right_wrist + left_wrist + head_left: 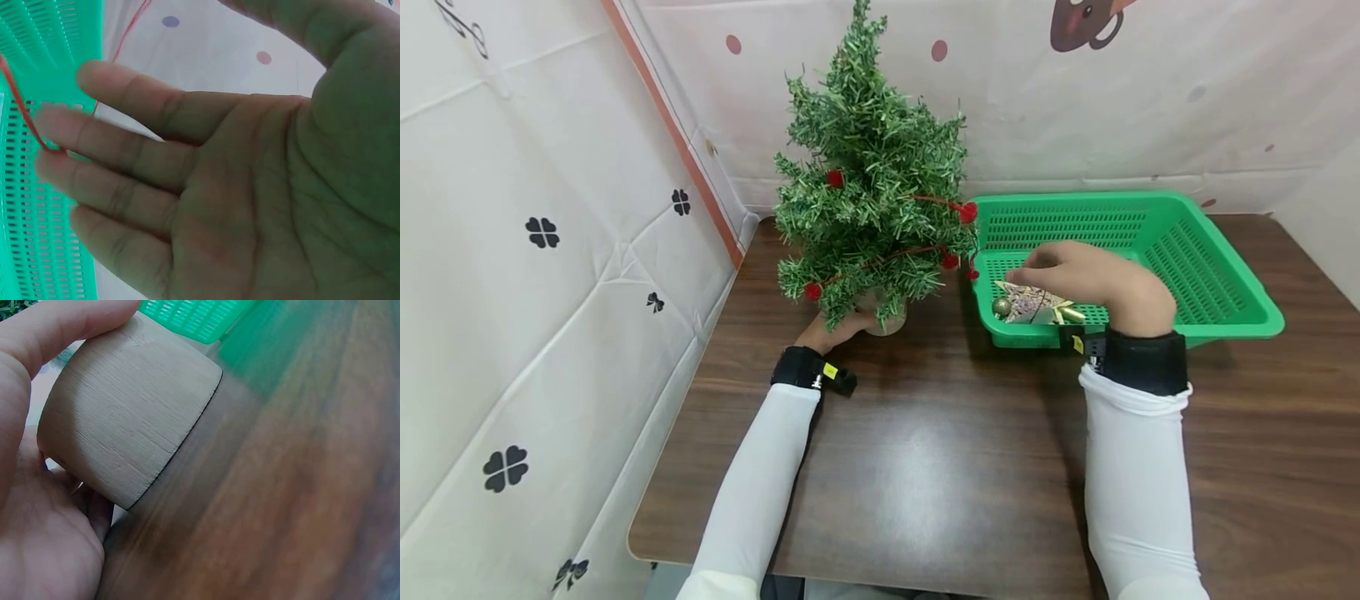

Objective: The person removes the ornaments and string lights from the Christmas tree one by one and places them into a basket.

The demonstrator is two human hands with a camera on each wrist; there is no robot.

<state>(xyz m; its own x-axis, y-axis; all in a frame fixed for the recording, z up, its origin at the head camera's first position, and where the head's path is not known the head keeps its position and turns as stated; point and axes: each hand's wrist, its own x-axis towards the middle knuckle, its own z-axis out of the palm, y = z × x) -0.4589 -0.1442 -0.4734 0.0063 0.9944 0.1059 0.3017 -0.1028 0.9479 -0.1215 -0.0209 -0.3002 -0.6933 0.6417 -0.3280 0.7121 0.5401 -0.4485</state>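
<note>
A small artificial Christmas tree [872,158] stands on the table, with a thin red string and several red balls [967,212] on its branches. My left hand [837,331] grips its round wooden base [131,409], with the thumb on one side and the fingers curled on the other. Above the near left part of a green basket [1232,327] is my right hand [1086,271]. In the right wrist view its fingers [131,147] are nearly straight and hold nothing. Red string [22,106] passes by the fingertips. Below that hand lie a glittery star [1033,302] and a gold ball [1002,307].
The wooden table [910,467] ends at the left against a white patterned sheet [572,350]. Another patterned sheet [1150,108] hangs behind the tree and basket. The basket stands close to the tree's right side.
</note>
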